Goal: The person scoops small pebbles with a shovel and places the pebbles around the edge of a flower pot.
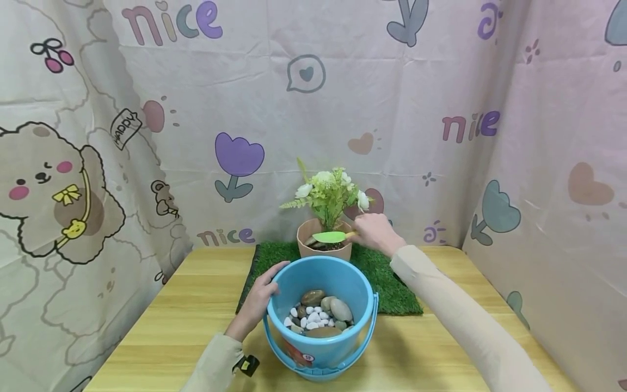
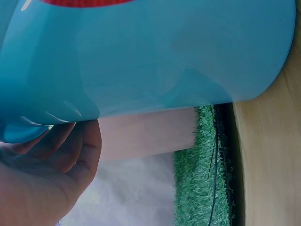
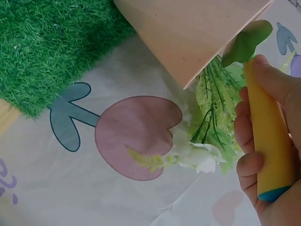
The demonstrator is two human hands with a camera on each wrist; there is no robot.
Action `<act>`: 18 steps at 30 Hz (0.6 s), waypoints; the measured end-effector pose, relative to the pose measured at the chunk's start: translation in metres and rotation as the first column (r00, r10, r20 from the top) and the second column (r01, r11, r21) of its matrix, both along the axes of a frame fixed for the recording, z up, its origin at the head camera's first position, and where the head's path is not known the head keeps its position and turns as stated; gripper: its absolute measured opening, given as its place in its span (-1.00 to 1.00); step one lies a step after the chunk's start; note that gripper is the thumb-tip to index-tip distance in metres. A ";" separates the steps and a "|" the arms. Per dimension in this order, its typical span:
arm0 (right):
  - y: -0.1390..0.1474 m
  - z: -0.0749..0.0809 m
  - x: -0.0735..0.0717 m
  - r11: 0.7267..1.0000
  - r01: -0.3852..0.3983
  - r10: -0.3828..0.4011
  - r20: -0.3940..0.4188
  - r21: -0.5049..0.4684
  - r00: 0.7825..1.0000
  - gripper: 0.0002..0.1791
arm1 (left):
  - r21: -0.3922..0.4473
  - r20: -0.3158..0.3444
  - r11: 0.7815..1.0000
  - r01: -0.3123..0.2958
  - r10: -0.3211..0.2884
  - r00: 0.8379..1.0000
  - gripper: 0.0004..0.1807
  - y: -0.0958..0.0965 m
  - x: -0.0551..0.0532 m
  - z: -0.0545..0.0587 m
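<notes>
My right hand (image 1: 374, 231) grips the yellow handle (image 3: 270, 136) of a small toy trowel, fingers curled round it and thumb along the top. The trowel's green blade (image 1: 329, 237) is over the mouth of a pale pink flowerpot (image 1: 320, 252), which holds dark soil, some stones and a plant with white flowers (image 1: 329, 190). Nearer to me stands a blue bucket (image 1: 320, 354) with large smooth stones (image 1: 341, 310) and small white pebbles (image 1: 313, 317) inside. My left hand (image 1: 257, 302) holds the bucket's left rim, fingers against the outer wall in the left wrist view (image 2: 61, 160).
The flowerpot stands on a green artificial grass mat (image 1: 392, 288) at the back of the wooden table (image 1: 186, 316). The bucket's handle (image 1: 320, 372) hangs down at its front. A printed curtain (image 1: 313, 120) surrounds the table's back and sides.
</notes>
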State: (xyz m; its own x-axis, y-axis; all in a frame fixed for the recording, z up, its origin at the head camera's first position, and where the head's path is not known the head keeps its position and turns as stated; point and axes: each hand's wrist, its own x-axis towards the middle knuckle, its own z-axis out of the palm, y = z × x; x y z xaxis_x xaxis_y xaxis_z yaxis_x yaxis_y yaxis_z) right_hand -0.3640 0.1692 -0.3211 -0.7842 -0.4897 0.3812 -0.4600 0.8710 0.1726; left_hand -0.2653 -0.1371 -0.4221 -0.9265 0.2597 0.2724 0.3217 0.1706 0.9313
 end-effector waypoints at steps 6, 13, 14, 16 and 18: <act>0.007 0.000 0.012 0.999 -0.002 0.004 0.039 -0.041 0.999 -0.63 | -0.008 -0.002 1.000 -0.003 0.003 1.000 -0.30 -0.001 0.001 0.000; 0.016 -0.003 0.019 0.999 0.004 -0.002 0.039 -0.049 0.999 -0.55 | -0.003 -0.002 1.000 -0.005 0.005 1.000 -0.30 -0.001 0.000 -0.001; 0.018 -0.003 0.020 0.999 0.002 0.000 0.038 -0.053 0.999 -0.56 | -0.003 -0.003 1.000 -0.004 0.004 1.000 -0.30 -0.001 0.000 -0.001; 0.020 -0.004 0.023 0.998 -0.001 0.003 0.034 -0.063 0.999 -0.59 | -0.004 -0.003 1.000 -0.002 0.002 1.000 -0.30 0.000 0.000 -0.001; 0.022 -0.004 0.026 0.998 -0.003 0.005 0.030 -0.068 1.000 -0.62 | -0.005 -0.004 1.000 0.002 -0.002 1.000 -0.29 0.000 0.000 -0.001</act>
State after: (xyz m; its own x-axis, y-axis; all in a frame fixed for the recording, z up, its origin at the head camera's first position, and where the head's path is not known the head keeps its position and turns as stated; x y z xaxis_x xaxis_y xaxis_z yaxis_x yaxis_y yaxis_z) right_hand -0.3381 0.1909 -0.3251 -0.7938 -0.4669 0.3897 -0.4679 0.8782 0.0990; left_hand -0.2657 -0.1374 -0.4231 -0.9248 0.2630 0.2750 0.3259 0.1742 0.9292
